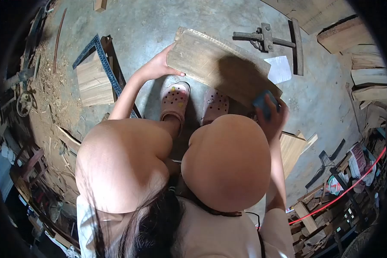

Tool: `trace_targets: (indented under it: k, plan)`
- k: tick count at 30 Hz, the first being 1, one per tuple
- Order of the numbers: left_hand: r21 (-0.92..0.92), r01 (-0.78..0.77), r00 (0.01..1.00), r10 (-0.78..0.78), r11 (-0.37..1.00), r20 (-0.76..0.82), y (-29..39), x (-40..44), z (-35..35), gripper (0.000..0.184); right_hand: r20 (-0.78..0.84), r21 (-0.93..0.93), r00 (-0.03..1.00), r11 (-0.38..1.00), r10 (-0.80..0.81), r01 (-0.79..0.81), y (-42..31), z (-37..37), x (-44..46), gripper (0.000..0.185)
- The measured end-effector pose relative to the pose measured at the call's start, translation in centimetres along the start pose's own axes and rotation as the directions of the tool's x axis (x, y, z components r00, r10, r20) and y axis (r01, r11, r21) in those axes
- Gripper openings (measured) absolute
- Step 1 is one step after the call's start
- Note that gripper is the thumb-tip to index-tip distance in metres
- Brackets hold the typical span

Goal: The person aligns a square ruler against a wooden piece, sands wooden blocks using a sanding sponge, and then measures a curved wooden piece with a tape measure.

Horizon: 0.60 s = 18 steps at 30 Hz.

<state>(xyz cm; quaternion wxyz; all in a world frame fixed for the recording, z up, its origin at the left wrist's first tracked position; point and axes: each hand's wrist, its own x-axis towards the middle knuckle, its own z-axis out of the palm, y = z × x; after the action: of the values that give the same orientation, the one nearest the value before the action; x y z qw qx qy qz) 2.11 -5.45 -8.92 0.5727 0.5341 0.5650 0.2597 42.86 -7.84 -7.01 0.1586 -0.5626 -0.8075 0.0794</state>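
A wooden board [202, 56] is held up at a slant in front of my knees, above my pink clogs [175, 101]. My left hand [161, 66] grips its left end, with the thumb along the lower edge and the other fingers hidden behind the wood. At the board's right end, my right hand [274, 116] is closed on a blue block [264, 103], which lies against the board's lower right corner. A dark shadow covers the right half of the board.
A metal clamp [267, 38] and a white paper sheet [280, 70] lie beyond the board. At left are a blue metal square [102, 56], a wood piece [92, 84] and shavings. Wood scraps, tools and a red cable [339, 193] are at right.
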Motion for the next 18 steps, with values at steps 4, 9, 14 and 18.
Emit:
trace_targets:
  k: [4, 9, 14, 18]
  plan:
    - [-0.066, -0.055, 0.998, 0.058, 0.996, 0.038, -0.6, 0.4, 0.1, 0.09, -0.202, 0.125, 0.943, 0.948, -0.264, 0.292, -12.2, 6.0, 6.6, 0.046]
    - [-0.105, 0.001, 0.999, 0.003, 0.994, 0.033, -0.9, 0.7, -0.2, 0.091, -0.154, 0.241, 0.904, 0.872, -0.399, 0.426, -17.3, 7.6, 10.3, 0.05]
    - [-0.007, -0.037, 0.999, 0.037, 0.999, 0.024, -0.7, 0.5, 0.1, 0.095, -0.051, 0.054, 0.982, 0.981, -0.183, 0.185, -8.1, 2.9, 4.7, 0.052]
    - [0.017, -0.008, 1.0, 0.007, 1.0, 0.024, -0.8, 0.4, 0.1, 0.095, -0.108, -0.021, 0.994, 1.0, -0.01, 0.008, -1.5, 0.3, -0.2, 0.052]
